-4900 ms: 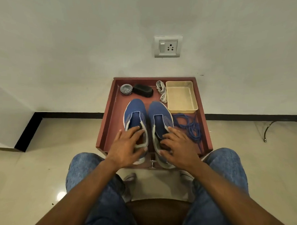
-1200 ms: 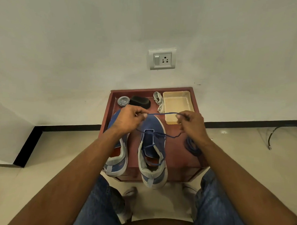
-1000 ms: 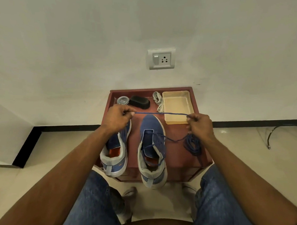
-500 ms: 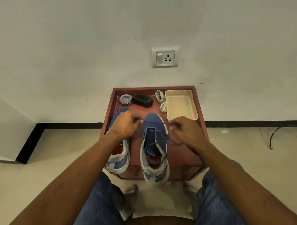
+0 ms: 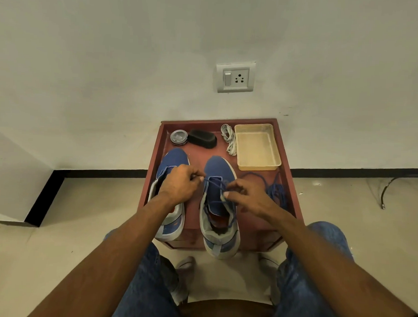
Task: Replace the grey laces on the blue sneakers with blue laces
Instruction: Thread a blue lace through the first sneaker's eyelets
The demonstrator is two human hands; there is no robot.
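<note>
Two sneakers are lying side by side, toes to the wall, on a red tray (image 5: 293,186), their heels hanging over its near edge. The left hand (image 5: 178,184) is hovering over the left sneaker (image 5: 173,158) with its fingers curled, pinching one end of a blue lace (image 5: 214,182). The right hand (image 5: 246,196) is pinching the same lace just over the tongue of the right sneaker (image 5: 218,168), so a short run of lace is stretching between the two hands across that shoe's front eyelets. More blue lace is trailing down into the shoe's opening. A bundle of blue laces (image 5: 277,192) is sitting on the tray right of the right hand. The grey laces (image 5: 229,140) are lying coiled at the tray's far end, between a black brush (image 5: 203,139) and a cream bin (image 5: 257,147). A round tin (image 5: 179,137) is touching the brush's left end.
</note>
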